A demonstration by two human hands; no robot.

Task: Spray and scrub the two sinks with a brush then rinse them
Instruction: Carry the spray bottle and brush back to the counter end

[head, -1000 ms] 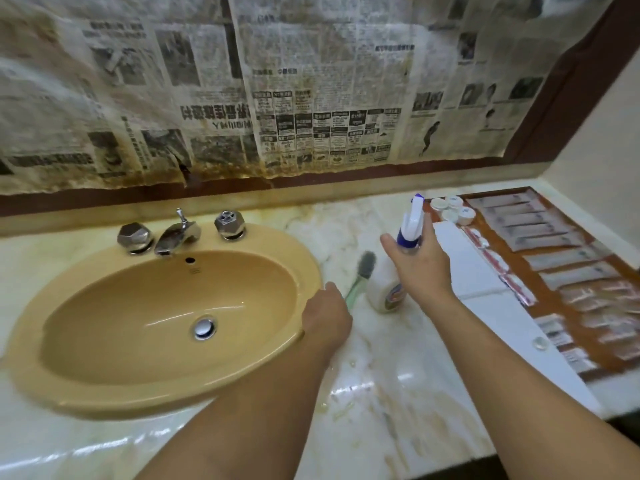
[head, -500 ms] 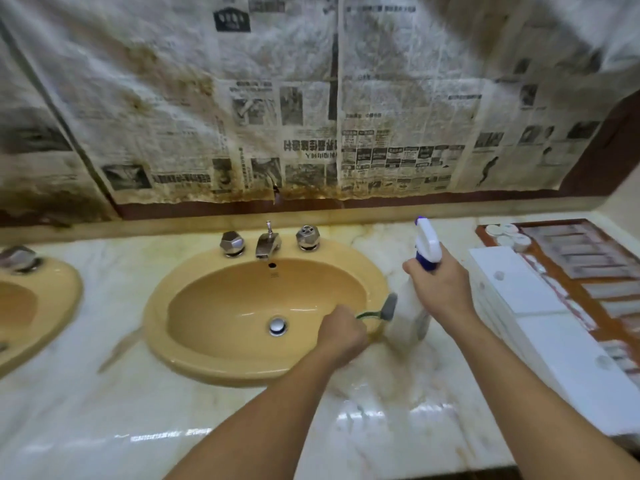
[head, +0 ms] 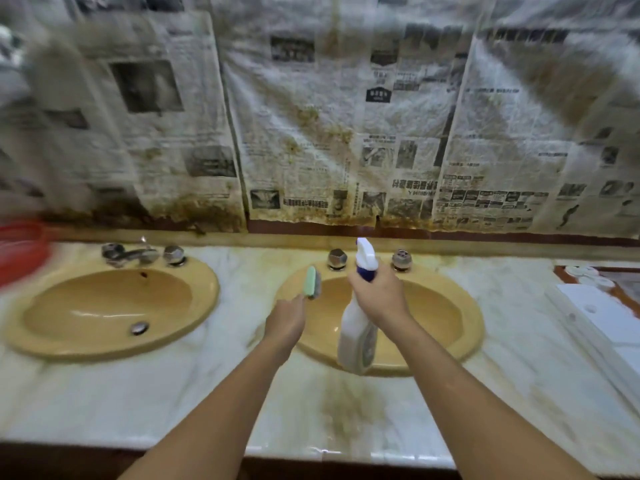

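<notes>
Lifted off the counter point(head: 519, 341) since a second ago, the spray bottle point(head: 356, 337) now hangs over the right sink point(head: 460, 327), and the brush point(head: 312, 283) has risen from beside that sink's rim to stand upright above its left edge. A person's right hand point(head: 379, 297) grips the bottle by the neck, fingers curled round it just under the white-and-blue nozzle, which points up and left toward the taps. The left hand point(head: 285, 322) is closed round the brush handle, the green-backed head tipped above the fist. Both forearms reach in from the counter's near edge, either side of the right sink. Left of that sink, well apart across the marble, lies the left sink point(head: 104, 306), its chrome taps point(head: 138, 254) at the back rim. Stained newspaper point(head: 346, 133) covers the wall behind both basins. A white box point(head: 602, 317) sits on the counter to the right of the right sink; something red, blurred, shows at the far left.
</notes>
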